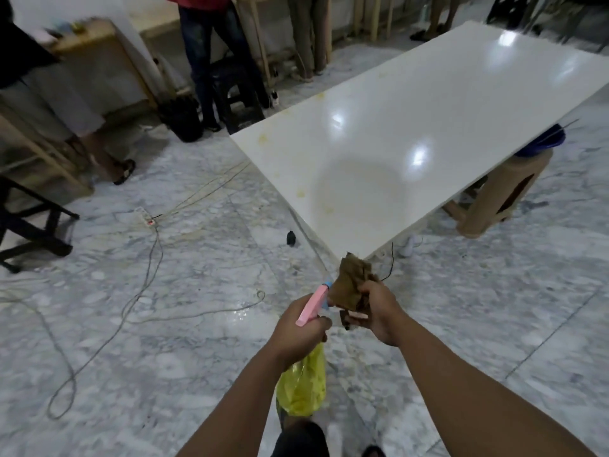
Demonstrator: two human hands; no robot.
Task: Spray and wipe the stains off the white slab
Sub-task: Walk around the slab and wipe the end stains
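Observation:
The white slab [428,127] lies flat on low stools, its near corner just beyond my hands. Faint yellow stains [300,192] dot its left and near edges. My left hand [301,328] grips a spray bottle [301,387] with a yellow body and a pink trigger head, the nozzle pointing toward the slab's near corner. My right hand [379,311] is closed around a crumpled brown cloth [352,282], held beside the nozzle, short of the slab.
Cables [148,258] and a power strip [145,216] trail over the marble floor on the left. Several people stand at the back left near wooden tables [95,44] and a black stool [237,107]. A tan stool [501,196] props up the slab's right side.

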